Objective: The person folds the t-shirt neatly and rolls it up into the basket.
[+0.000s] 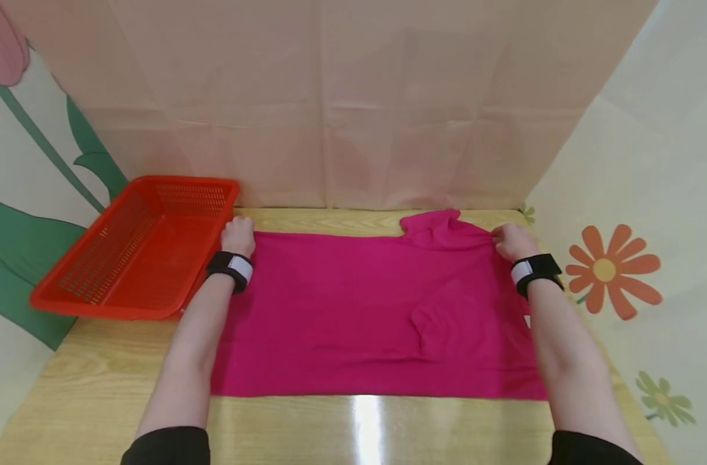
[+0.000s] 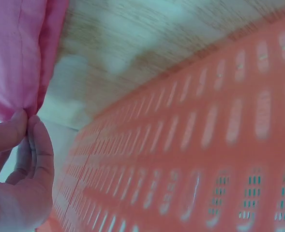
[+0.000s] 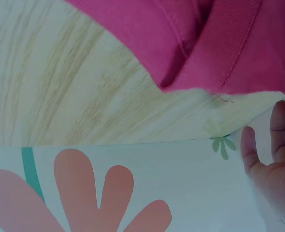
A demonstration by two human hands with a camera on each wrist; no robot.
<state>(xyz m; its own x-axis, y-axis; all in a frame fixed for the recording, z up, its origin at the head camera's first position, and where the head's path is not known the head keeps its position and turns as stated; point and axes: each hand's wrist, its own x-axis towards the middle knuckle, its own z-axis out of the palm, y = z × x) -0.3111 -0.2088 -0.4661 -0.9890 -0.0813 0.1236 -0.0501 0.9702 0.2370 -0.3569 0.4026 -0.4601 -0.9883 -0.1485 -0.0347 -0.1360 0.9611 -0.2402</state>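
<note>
A magenta shirt (image 1: pixel 341 303) lies spread across the wooden table, with a sleeve-like flap sticking out at its far edge and another bunched fold on its right half. My left hand (image 1: pixel 238 236) pinches the far left corner of the cloth. In the left wrist view, thumb and fingertips (image 2: pixel 20 118) meet on the hem. At the far right corner my right hand (image 1: pixel 514 242) grips the shirt, and the edge is drawn to a point at the fingers. The right wrist view shows a ribbed band (image 3: pixel 229 48) near that hand, whose grip is partly cut off there.
A red plastic basket (image 1: pixel 135 310) with slotted walls stands at the left, close beside my left hand and forearm. Pale beige sheeting (image 1: pixel 324 103) rises behind the table (image 1: pixel 289 433). Flower-printed panels (image 1: pixel 626 161) flank both sides, the right one near my right forearm.
</note>
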